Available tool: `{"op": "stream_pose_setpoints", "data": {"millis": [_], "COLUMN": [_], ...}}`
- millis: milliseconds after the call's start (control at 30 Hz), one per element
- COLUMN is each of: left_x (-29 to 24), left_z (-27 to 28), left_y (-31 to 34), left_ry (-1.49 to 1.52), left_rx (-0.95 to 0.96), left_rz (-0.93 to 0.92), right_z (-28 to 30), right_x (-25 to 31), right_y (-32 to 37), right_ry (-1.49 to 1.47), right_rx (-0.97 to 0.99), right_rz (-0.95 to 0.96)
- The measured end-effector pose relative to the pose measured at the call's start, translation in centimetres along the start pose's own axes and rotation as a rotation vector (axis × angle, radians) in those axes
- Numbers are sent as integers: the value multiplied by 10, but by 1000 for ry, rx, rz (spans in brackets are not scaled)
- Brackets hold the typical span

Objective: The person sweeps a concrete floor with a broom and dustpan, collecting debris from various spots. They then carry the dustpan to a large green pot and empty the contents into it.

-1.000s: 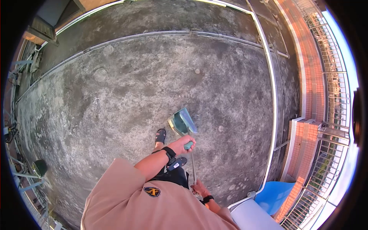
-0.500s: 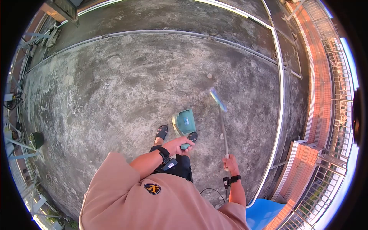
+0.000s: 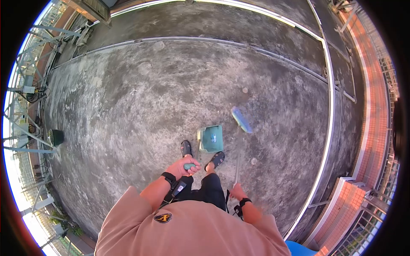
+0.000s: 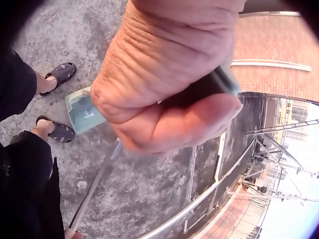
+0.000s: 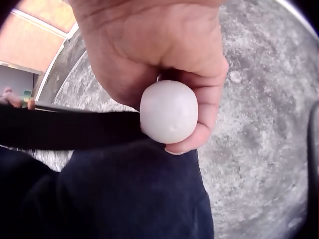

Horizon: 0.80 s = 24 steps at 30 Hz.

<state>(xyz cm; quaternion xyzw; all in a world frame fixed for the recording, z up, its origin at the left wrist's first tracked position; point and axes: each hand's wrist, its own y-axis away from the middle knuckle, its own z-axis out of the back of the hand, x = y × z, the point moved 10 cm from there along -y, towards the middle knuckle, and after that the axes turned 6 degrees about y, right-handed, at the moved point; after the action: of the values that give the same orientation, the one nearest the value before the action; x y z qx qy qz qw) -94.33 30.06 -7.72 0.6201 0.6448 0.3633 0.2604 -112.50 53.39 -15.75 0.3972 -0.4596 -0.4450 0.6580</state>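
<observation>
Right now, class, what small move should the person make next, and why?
Perhaps the right hand should draw the broom head toward the dustpan: the two show apart, and the left hand holds the dustpan's green grip.

High head view facing down, wrist views close-up, dustpan [image 3: 207,141] shared by head and left wrist

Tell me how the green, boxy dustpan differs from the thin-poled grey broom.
The green, boxy, plastic-looking dustpan is wide and tray-shaped; the thin-poled grey broom is long, with a narrow, bluish sweeping end. The left hand grips the dustpan, the right hand the broom. In the head view, the dustpan looks fairly clear, the broom blurred. Both are held one-handed.
</observation>
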Motion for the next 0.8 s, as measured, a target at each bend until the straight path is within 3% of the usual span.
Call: {"op": "stream_pose_setpoints", "data": {"millis": [33, 100, 200, 267, 333, 400, 433, 500, 600, 733, 800], "left_x": [0, 6, 4, 1, 6, -11, -14, -2, -7, -18, -20], "left_z": [1, 0, -4, -11, -27, -25, -19, -10, -9, 1, 7], "left_y": [-3, -8, -7, -2, 22, 41, 36, 24, 32, 32, 30], "left_ry": [11, 16, 113, 109, 102, 85, 89, 239, 416, 476, 410], "left_rx": [6, 35, 117, 150, 172, 21, 31, 175, 274, 231, 216], "left_rz": [-10, 84, 111, 138, 166, -81, -85, 118, 152, 127, 137], "right_z": [-23, -43, -15, -16, -2, 21, 35, 71, 112, 160, 158], "right_x": [-21, -47, -34, -44, -31, -13, -6, 32, 78, 149, 178], "right_y": [11, 35, 97, 110, 112, 112, 102, 92, 44, -22, -54], "right_ry": [-56, 152, 152, -385, -395, -369, -278, -223, -202, -19, 82], "right_rx": [71, 179, 111, 282, 283, 199, 140, -17, -50, -199, -214], "right_rz": [-17, 111, 70, -81, -44, -8, 29, 87, 156, 165, 179]}}
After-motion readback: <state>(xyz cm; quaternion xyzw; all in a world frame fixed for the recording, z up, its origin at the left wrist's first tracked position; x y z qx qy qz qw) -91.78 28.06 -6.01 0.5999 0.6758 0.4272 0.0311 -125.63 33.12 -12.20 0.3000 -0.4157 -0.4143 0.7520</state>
